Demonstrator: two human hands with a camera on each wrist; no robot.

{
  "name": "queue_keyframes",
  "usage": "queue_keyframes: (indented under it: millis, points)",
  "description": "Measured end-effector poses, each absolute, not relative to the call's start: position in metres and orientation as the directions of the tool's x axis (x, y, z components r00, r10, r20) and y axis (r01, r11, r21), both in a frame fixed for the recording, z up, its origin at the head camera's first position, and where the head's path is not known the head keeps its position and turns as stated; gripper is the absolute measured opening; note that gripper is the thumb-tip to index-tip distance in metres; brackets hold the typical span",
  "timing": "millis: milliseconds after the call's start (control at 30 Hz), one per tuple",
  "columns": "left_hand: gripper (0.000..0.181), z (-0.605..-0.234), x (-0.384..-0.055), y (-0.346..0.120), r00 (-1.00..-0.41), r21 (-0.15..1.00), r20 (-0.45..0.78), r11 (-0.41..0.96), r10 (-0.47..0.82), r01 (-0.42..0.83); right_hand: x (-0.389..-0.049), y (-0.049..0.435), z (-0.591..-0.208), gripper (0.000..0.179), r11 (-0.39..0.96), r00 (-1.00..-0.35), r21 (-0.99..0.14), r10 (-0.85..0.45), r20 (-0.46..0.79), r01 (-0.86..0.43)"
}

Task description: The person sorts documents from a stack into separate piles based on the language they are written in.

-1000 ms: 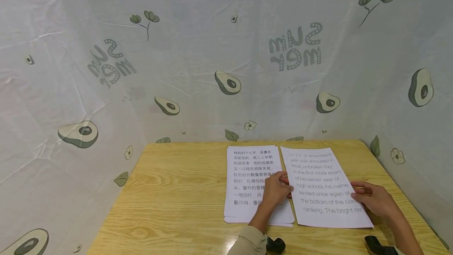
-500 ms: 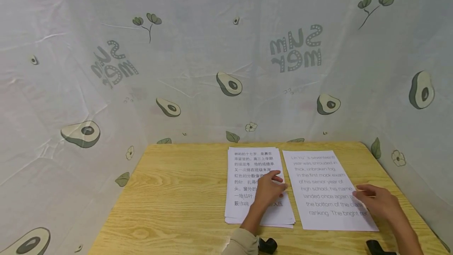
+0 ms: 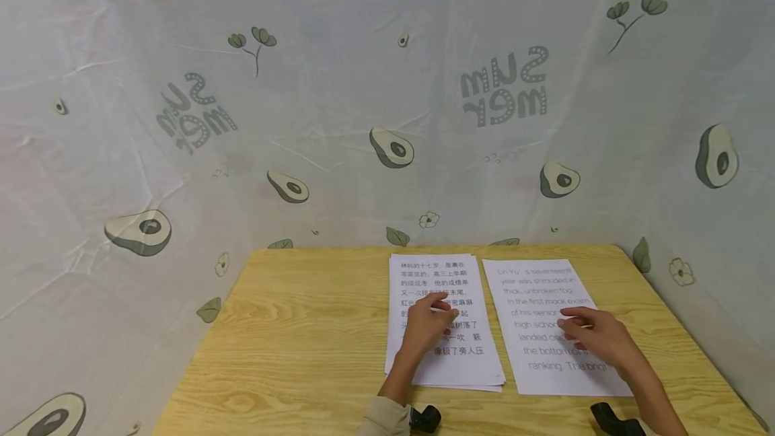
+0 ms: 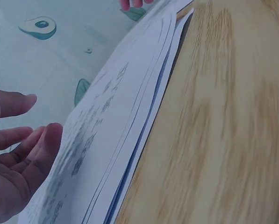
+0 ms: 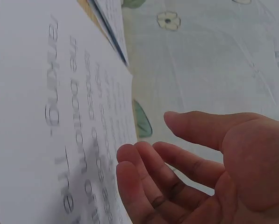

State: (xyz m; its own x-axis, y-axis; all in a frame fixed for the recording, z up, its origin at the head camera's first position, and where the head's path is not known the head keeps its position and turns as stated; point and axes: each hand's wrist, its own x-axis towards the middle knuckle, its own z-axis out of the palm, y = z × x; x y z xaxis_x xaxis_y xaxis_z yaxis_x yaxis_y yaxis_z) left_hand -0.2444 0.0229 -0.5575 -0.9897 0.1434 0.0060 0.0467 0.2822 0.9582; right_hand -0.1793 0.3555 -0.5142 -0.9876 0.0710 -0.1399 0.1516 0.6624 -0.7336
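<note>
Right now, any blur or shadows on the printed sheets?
Head: white, black-printed Chinese paper stack fairly sharp; left wrist: its text smeared, unreadable; right wrist: soft shadow on the white, grey-printed English sheet, beside the bare right hand.

a draped booth — avocado-print cloth [image 3: 333, 99] hangs round a table [image 3: 303, 315].
</note>
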Motion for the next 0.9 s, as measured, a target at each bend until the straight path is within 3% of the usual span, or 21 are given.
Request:
queue_keyframes:
  millis: [267, 500, 900]
  points:
    - [0.046, -0.553, -0.250, -0.013, -0.989, 0.955, 0.059, 0.280, 0.133, 0.095, -0.195, 0.331, -0.513, 0.053, 0.624, -0.994, -0.775, 0.018, -0.110, 0.097]
    - [0.044, -0.548, -0.255, -0.049, -0.997, 0.954, 0.034, 0.295, 0.068, 0.053, -0.208, 0.302, -0.508, 0.053, 0.573, -0.994, -0.816, -0.021, -0.103, 0.072]
    - [0.041, -0.551, -0.262, -0.094, -1.000, 0.951, -0.004, 0.310, 0.029, 0.006, -0.220, 0.279, -0.515, 0.053, 0.519, -0.987, -0.846, -0.018, -0.158, 0.126]
